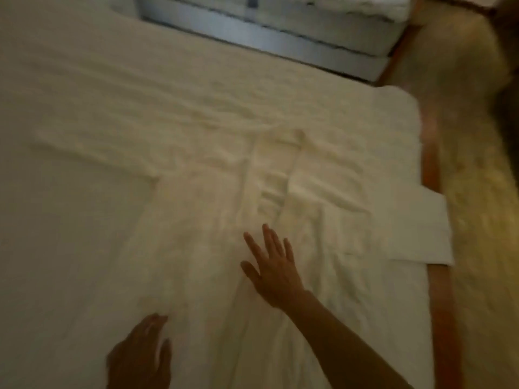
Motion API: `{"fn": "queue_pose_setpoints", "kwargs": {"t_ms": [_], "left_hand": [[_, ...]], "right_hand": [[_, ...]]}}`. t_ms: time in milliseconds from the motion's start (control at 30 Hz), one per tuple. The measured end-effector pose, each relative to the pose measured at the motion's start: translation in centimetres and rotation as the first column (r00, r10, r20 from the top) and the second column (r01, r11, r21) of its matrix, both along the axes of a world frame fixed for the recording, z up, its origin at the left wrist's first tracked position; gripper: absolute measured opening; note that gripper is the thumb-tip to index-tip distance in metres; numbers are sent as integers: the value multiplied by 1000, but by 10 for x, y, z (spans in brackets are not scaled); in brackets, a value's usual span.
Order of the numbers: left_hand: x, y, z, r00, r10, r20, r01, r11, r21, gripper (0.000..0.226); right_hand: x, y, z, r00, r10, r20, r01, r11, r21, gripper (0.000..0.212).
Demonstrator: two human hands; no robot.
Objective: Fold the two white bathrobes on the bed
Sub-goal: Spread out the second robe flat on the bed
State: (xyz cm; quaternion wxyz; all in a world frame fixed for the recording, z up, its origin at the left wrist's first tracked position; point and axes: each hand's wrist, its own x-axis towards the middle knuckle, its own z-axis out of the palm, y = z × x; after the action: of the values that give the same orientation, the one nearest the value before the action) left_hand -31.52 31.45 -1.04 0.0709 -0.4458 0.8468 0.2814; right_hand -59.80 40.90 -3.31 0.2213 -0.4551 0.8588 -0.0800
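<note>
Lying front-up on the bed (64, 248), the white bathrobe (196, 248) is spread flat in a broad T, its cloth soft, thick and finely creased. Its collar band (268, 175) runs as a long narrow strip down the middle of the chest, with small crosswise ripples beside it. One sleeve (92, 148) reaches left over the smooth sheet. The other sleeve (418, 228) ends in a square cuff that overhangs the wooden frame (432, 169), a glossy orange-brown rail beside a shaggy cream rug (477, 192). The right hand (273, 265) rests palm-down on the robe's middle, fingers straight and fanned wide. The left hand (140, 352) lies at the robe's left edge, too blurred to tell whether it pinches the cloth. Beyond the bed stands a second mattress (280, 37) with a grey band and a small dark label (252, 0), unreadable.
</note>
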Motion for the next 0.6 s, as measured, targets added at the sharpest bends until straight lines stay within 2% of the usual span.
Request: {"fn": "queue_pose_setpoints", "kwargs": {"t_ms": [33, 67, 167, 267, 333, 400, 433, 467, 500, 533, 567, 600], "left_hand": [[-53, 3, 2, 996, -68, -49, 63, 994, -92, 58], [-107, 6, 5, 976, -210, -60, 203, 974, -99, 66], [-271, 31, 6, 849, -527, -44, 507, 835, -212, 72], [-399, 81, 6, 731, -682, -15, 653, 706, -273, 68], [-464, 121, 5, 653, -757, 16, 734, 627, -262, 69], [-517, 158, -10, 580, -813, 62, 798, 551, -243, 70], [-538, 173, -20, 574, -813, 91, 810, 549, -208, 71], [-554, 183, -30, 576, -808, 122, 815, 555, -165, 73], [-566, 190, -41, 585, -798, 145, 811, 571, -131, 75], [-574, 195, -53, 593, -785, 180, 805, 586, -97, 78], [-579, 198, -67, 587, -781, 212, 807, 585, -80, 80], [-581, 198, -74, 582, -780, 229, 810, 582, -72, 83]], "right_hand": [[-32, 22, 1, 997, -81, -9, 81, 997, 0, 64], [-61, 46, 0, 987, -161, -13, 161, 987, -16, 65], [-156, 125, -7, 941, -316, -124, 319, 948, 1, 65], [-230, 215, -16, 791, -553, -263, 568, 823, -23, 67], [-262, 267, -22, 601, -767, -224, 782, 622, -31, 70], [-291, 315, -37, 295, -954, -56, 955, 296, -8, 81], [-302, 336, -46, 127, -987, 96, 986, 137, 96, 89], [-309, 352, -54, -32, -968, 249, 966, 33, 255, 94], [-311, 364, -63, -171, -907, 384, 915, -2, 404, 94], [-310, 371, -75, -248, -843, 477, 868, 26, 497, 86], [-307, 372, -83, -256, -809, 529, 852, 70, 520, 69], [-304, 371, -96, -221, -804, 552, 854, 114, 508, 49]]}}
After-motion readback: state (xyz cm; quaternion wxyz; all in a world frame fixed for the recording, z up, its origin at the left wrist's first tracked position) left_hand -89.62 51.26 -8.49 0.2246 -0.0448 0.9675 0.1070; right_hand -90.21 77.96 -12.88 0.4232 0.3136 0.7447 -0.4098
